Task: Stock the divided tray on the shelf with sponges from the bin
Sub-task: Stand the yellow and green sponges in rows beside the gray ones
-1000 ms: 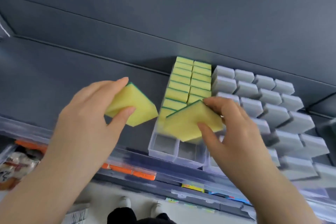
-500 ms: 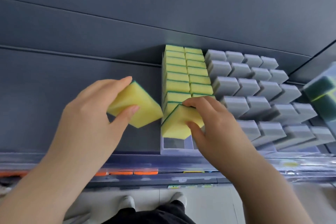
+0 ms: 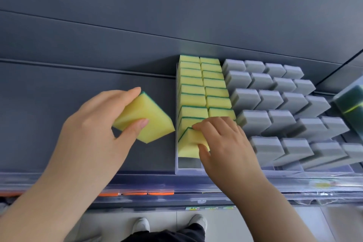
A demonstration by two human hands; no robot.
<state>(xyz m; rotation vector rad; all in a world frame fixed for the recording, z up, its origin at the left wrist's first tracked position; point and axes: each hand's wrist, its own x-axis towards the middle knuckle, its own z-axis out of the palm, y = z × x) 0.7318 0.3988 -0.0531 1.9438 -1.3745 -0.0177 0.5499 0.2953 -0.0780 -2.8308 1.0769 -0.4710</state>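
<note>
A clear divided tray (image 3: 188, 170) stands on the dark shelf, its two columns packed with upright yellow sponges with green backs (image 3: 200, 84). My right hand (image 3: 224, 143) pinches a yellow sponge (image 3: 189, 145) that sits tilted in the left column near the tray's front, thumb on its face and fingers on its top edge. My left hand (image 3: 94, 129) holds a second yellow sponge (image 3: 149, 122) above the bare shelf just left of the tray, gripped between thumb and fingers.
Rows of grey sponges (image 3: 279, 108) fill trays right of the yellow ones. Dark green sponges (image 3: 351, 102) show at the far right edge. A clear lip (image 3: 59, 179) runs along the shelf front. The dark shelf surface (image 3: 59, 92) spreads left. My feet stand on the floor below.
My right hand has pushed its sponge lower into the left column of the tray. My left hand and its sponge have stayed about where they were.
</note>
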